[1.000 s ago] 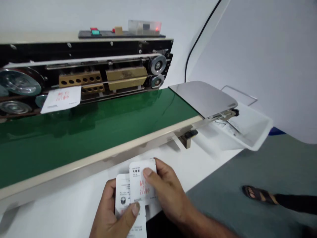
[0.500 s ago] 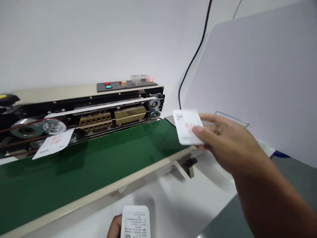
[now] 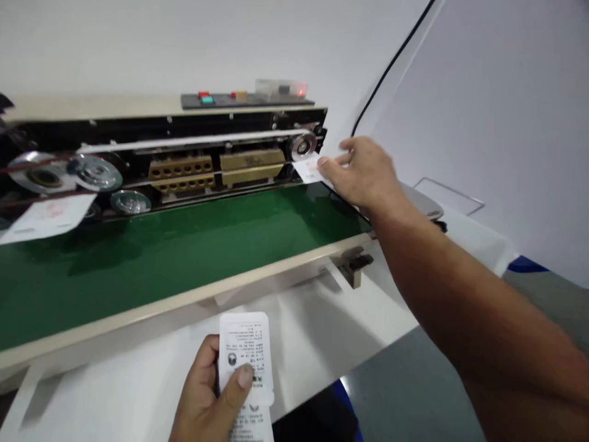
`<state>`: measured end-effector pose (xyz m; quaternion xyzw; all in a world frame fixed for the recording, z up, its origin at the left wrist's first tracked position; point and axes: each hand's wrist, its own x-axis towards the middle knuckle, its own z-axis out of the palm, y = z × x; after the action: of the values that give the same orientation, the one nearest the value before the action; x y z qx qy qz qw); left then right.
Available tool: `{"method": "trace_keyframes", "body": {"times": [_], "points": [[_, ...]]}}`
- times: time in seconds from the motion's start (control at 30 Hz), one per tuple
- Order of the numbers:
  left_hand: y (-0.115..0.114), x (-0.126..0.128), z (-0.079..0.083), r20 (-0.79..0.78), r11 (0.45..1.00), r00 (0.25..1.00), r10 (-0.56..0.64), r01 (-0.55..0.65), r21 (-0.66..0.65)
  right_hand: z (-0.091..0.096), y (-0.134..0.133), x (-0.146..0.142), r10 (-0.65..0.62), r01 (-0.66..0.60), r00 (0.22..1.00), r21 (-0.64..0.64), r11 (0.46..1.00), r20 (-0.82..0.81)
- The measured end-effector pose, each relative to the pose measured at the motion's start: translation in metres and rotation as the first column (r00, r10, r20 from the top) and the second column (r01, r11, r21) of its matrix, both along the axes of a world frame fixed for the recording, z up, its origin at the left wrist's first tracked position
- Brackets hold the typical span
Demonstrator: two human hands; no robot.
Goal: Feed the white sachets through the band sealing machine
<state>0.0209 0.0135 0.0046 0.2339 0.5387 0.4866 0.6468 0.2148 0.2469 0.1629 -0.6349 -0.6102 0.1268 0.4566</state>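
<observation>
"Green is running across the middle of your head view. What am I missing?"

"That is a flat belt [image 3: 184, 242], lying along the front of a black-fronted machine [image 3: 202, 126]. My left hand [image 3: 209, 390] is hovering low in front of it, over a white tabletop [image 3: 304, 344]. Its thumb is pressing on top and its fingers are curling round the side, so it is firmly gripping a stack of white packets [image 3: 243, 347] covered in small dark print."

"And the other hand?"

"My right hand [image 3: 363, 175] is reaching to the machine's right end, with its fingers partly bent. Its thumb tip is touching the right edge of a single packet [image 3: 306, 170], which is sitting just below the upper metal roller [image 3: 302, 146]. I cannot tell whether the fingers behind are closing on it."

"Anything else on the machine?"

"Another packet [image 3: 50, 216], marked in red, is sticking out over the belt at the far left, beside the wheels. Brass blocks [image 3: 252, 167] are sitting between the two ends. On top, a red light [image 3: 300, 93] is glowing in a clear box [image 3: 275, 89]."
</observation>
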Motion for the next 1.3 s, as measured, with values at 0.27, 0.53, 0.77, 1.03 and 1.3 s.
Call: {"method": "trace_keyframes", "body": {"times": [0.27, 0.53, 0.77, 1.03, 1.3], "points": [[-0.002, -0.004, 0.009, 0.017, 1.000, 1.000, 0.001, 0.000, -0.020, -0.104, -0.173, -0.040, 0.611, -0.614, 0.779, 0.025, 0.789, -0.140], [0.002, -0.007, 0.001, 0.029, 0.998, 0.999, -0.033, 0.034, -0.049, -0.132, -0.170, -0.029, 0.649, -0.812, 0.426, 0.051, 0.582, -0.630], [0.008, -0.001, 0.017, 0.227, 0.975, 0.954, 0.196, -0.164, -0.153, -0.146, -0.166, -0.019, 0.791, -0.796, 0.597, 0.224, 0.563, 0.135], [0.000, -0.003, 0.010, -0.009, 0.997, 0.999, 0.032, -0.032, -0.065, -0.156, -0.181, -0.028, 0.523, -0.574, 0.742, 0.006, 0.819, -0.420], [-0.002, 0.000, 0.009, -0.075, 0.998, 0.996, 0.038, -0.042, -0.053, -0.152, -0.179, -0.034, 0.230, -0.721, 0.521, -0.279, 0.634, -0.822]]}}
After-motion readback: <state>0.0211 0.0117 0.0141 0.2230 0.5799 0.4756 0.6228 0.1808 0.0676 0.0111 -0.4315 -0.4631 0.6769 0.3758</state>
